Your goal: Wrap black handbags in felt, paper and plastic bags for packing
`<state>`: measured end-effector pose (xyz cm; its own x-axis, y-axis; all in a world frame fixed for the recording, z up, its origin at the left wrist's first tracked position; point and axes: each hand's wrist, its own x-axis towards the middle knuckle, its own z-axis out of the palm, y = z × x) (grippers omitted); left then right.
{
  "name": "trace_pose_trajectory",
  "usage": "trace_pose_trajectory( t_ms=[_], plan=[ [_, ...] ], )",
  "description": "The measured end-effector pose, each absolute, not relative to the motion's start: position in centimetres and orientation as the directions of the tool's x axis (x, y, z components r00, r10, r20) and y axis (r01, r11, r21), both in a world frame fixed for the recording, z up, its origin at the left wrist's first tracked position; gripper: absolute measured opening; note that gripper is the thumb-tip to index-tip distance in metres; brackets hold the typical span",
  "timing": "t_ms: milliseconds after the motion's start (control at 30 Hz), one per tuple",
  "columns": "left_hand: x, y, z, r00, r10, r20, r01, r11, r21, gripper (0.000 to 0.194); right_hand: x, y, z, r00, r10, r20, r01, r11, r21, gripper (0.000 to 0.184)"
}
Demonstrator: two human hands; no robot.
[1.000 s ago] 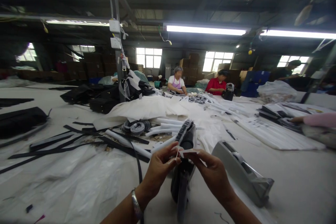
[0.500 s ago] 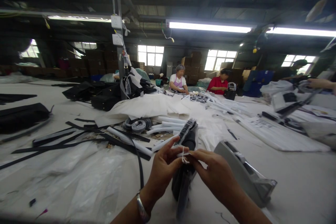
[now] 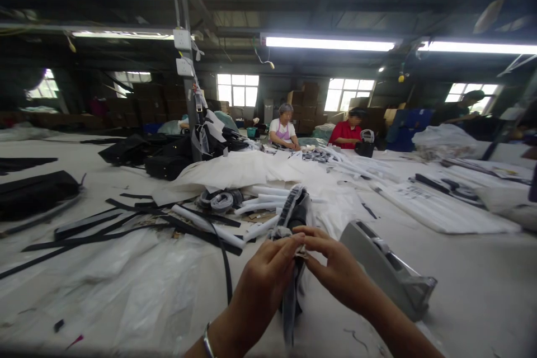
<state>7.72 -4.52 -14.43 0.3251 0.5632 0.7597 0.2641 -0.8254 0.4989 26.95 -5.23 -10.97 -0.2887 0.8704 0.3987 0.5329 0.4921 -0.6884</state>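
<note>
In front of me a black bag (image 3: 290, 303) stands on edge, its arched handle (image 3: 293, 204) wrapped in clear plastic. My left hand (image 3: 264, 277), with a silver bracelet at the wrist, is closed at the near side of the handle's base. Its thumb and fingertips pinch a small, crumpled-looking white tag (image 3: 300, 251). From the other side my right hand (image 3: 335, 264) closes thumb and fingers on the same tag. The tag's string is mostly hidden by the fingers. Just right of my right hand lies a grey tape dispenser (image 3: 388, 271).
Black strips (image 3: 100, 235) and white tubes (image 3: 268, 196) litter the table to the left and ahead. Thin plastic sheets (image 3: 121, 291) lie at front left. White padded panels (image 3: 448, 207) lie at right. Two co-workers sit across the table; a metal post (image 3: 193, 100) rises from it.
The tag and its white string, earlier held up between both hands, are now down among my fingertips at the handle. My left hand has turned over, its back towards me. A co-worker's arm has left the right side.
</note>
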Motion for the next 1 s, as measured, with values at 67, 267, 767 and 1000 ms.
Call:
trace_pose_trajectory(
  t_ms=[67, 267, 767, 1000],
  plan=[
    [7.6, -5.3, -14.7, 0.262, 0.607, 0.750, 0.285, -0.791, 0.541, 0.057, 27.2, -5.2, -12.0, -0.262, 0.880, 0.396, 0.546, 0.473, -0.691, 0.032],
    [6.5, -7.3, -15.1, 0.053, 0.753, 0.656, 0.253, -0.646, 0.720, 0.048, 27.3, -5.0, -14.7, -0.303, 0.868, 0.393, 0.524, 0.496, -0.693, 0.058],
    [7.5, -11.4, -17.3, -0.265, 0.740, 0.619, 0.214, -0.580, 0.786, 0.032, 27.9, -5.1, -16.3, -0.226, 0.876, 0.426, 0.525, 0.477, -0.704, 0.056],
    [12.5, -11.3, -19.0, 0.284, 0.497, 0.820, 0.257, -0.863, 0.434, 0.052, 27.9, -5.3, -17.7, -0.195, 0.879, 0.435, 0.370, 0.476, -0.798, 0.055]
  ],
)
